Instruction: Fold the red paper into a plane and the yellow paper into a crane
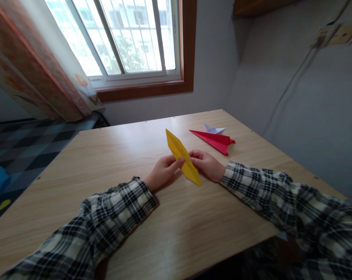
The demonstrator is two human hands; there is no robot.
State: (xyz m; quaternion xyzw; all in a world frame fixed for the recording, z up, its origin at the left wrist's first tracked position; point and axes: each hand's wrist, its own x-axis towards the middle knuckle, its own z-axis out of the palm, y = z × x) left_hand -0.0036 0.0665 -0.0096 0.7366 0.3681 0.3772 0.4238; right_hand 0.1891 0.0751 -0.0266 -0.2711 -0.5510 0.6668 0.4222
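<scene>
The yellow folded paper [175, 144] is slanted, pinched by the left hand [164, 170] with thumb upon its face, while the right hand [206, 163] grips its right edge.

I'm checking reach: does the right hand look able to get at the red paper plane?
Probably yes: nothing stands between the right hand and the red paper plane, though that hand holds the yellow paper.

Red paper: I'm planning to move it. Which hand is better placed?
Probably the right hand: though both touch the yellow paper, it is nearer the red paper than the left hand is.
</scene>
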